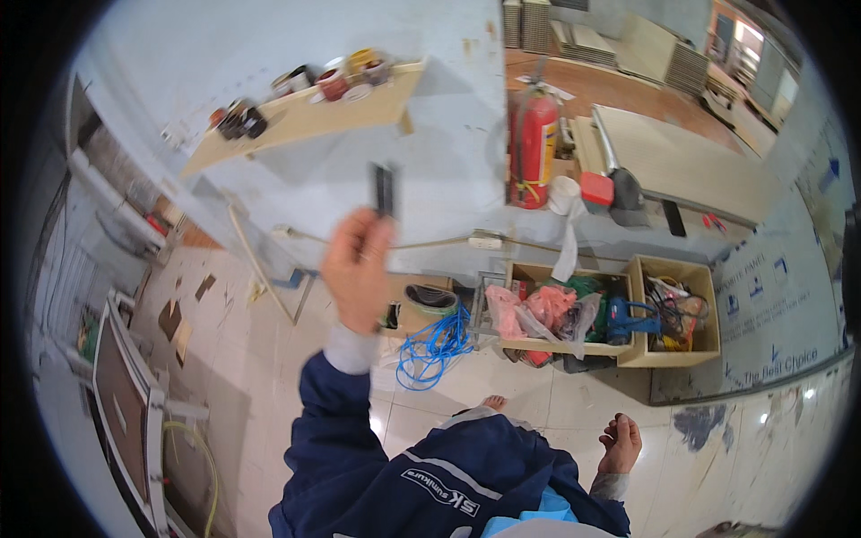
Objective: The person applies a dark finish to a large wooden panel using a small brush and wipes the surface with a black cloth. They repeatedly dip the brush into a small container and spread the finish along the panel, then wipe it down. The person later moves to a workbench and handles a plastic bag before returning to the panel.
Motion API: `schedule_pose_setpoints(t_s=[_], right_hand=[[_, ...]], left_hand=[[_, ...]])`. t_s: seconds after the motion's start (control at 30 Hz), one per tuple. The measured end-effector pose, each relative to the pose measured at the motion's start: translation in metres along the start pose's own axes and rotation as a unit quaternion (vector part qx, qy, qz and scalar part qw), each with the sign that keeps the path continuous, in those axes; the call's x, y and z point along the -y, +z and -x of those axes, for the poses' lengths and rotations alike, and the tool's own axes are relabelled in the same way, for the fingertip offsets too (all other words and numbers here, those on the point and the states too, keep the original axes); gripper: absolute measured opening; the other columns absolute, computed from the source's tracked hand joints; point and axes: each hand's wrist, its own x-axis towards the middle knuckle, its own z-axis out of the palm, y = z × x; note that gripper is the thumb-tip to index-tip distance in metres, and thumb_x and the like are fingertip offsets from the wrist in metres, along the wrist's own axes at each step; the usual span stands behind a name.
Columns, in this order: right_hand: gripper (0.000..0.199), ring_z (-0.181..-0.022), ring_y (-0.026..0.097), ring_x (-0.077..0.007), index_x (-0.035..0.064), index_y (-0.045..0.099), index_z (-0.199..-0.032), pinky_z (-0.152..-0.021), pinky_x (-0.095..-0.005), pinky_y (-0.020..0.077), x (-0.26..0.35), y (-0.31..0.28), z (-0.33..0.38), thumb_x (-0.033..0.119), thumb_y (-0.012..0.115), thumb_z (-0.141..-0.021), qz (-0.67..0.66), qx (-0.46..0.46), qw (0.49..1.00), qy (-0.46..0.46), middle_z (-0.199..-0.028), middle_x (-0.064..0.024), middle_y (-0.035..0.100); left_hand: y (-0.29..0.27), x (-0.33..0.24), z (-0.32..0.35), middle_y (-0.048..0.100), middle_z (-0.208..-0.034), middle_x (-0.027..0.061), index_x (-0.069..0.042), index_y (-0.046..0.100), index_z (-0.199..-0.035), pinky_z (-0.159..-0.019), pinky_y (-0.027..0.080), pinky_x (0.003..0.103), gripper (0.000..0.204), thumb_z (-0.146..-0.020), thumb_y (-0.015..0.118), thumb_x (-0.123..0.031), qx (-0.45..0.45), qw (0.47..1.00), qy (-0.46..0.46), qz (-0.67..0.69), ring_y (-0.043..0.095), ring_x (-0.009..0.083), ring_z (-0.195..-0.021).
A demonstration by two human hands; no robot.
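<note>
My left hand (357,269) is raised in front of the wall, its fingers pinched on a small black oblong object (384,190). The object stands upright above the fingertips; motion blur hides its exact kind. Low at the right, beside my body, my right hand (621,444) hangs with loosely curled fingers and nothing visible in it. Beyond the left hand, a wooden wall shelf (314,124) carries several small paint pots, a red one (332,85) and a yellow one (361,61) among them.
A red fire extinguisher (533,148) stands on the ledge at the right, near a black phone (673,218). Below are two wooden boxes, one with plastic bags (549,307), the other (673,357) with cables. Coiled blue hose (435,350) lies on the floor. A framed panel (126,403) leans at left.
</note>
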Motion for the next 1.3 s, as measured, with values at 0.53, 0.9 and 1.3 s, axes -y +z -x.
schedule_pose_setpoints(t_s=[0.53,0.9,1.3], right_hand=[[0.018,-0.094,0.07,-0.0229,-0.0011,0.074,-0.107,-0.084,-0.0338,0.0563,0.029,0.037,-0.076,0.013,0.068,-0.097,0.311,-0.021,0.927,-0.21,-0.1,-0.0138,0.073],[0.024,-0.073,0.063,-0.01,0.0031,0.077,-0.103,-0.07,-0.0268,0.0536,-0.011,-0.103,-0.002,0.026,0.073,-0.097,-0.04,-0.307,0.951,0.01,-0.084,-0.0043,0.07],[0.042,-0.099,0.068,-0.0168,0.0026,0.071,-0.118,-0.087,-0.0333,0.0544,0.072,-0.341,0.017,0.038,0.075,-0.096,0.112,-0.198,0.97,-0.084,-0.107,-0.0102,0.075]], left_hand=[[-0.057,0.143,-0.323,0.075,-0.102,0.0168,0.002,0.065,-0.125,-0.084,0.055,0.036,0.041,-0.097,0.068,-0.028,-0.083,0.86,0.165,-0.475,0.071,0.0256,-0.094],[0.279,0.036,0.28,0.073,-0.087,0.0068,0.001,0.071,-0.103,-0.077,0.056,0.03,0.014,-0.096,0.071,-0.011,0.682,0.683,-0.224,0.135,0.068,0.0158,-0.082],[0.407,-0.174,0.568,0.075,-0.099,0.0064,0.003,0.074,-0.111,-0.079,0.055,0.025,0.019,-0.098,0.074,-0.011,0.924,0.27,-0.161,0.22,0.068,0.0106,-0.087]])
